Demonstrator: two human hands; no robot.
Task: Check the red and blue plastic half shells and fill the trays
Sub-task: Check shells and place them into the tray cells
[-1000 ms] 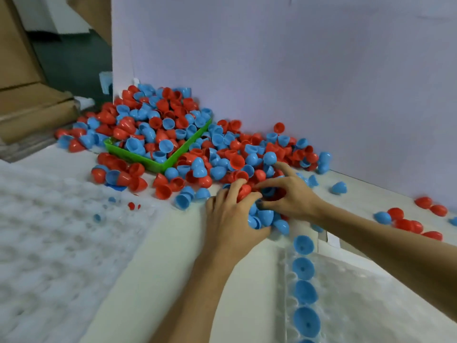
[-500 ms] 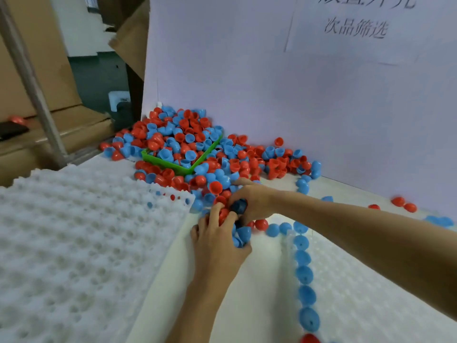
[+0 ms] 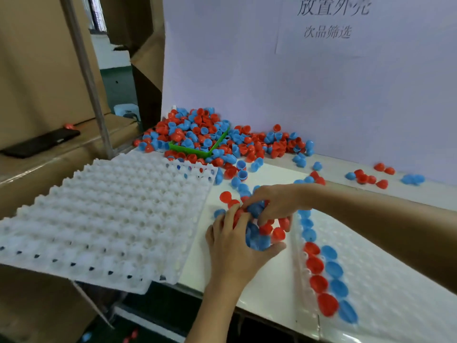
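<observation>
A big heap of red and blue half shells [image 3: 210, 137] lies against the back wall, spilling over a green bin [image 3: 197, 151]. A white dimpled tray [image 3: 103, 219] sits at the left with a few shells in its far row. A second white tray [image 3: 385, 280] at the right carries a column of red shells [image 3: 319, 283] beside a column of blue shells [image 3: 336, 276]. Between the trays, my left hand [image 3: 235, 246] cups a small bunch of red and blue shells [image 3: 262, 233]. My right hand [image 3: 274, 201] reaches in from the right and pinches a blue shell [image 3: 256, 209] in that bunch.
Loose shells [image 3: 368, 178] are scattered along the wall at the right. Cardboard boxes [image 3: 37, 70] and a metal post [image 3: 86, 75] stand at the left, with a black phone [image 3: 42, 142] lying on a box. A printed paper sign [image 3: 329, 18] hangs on the wall.
Both hands have drawn a bunch of shells back from the heap toward me, to between the two trays. The view has tilted, showing more of both trays.
</observation>
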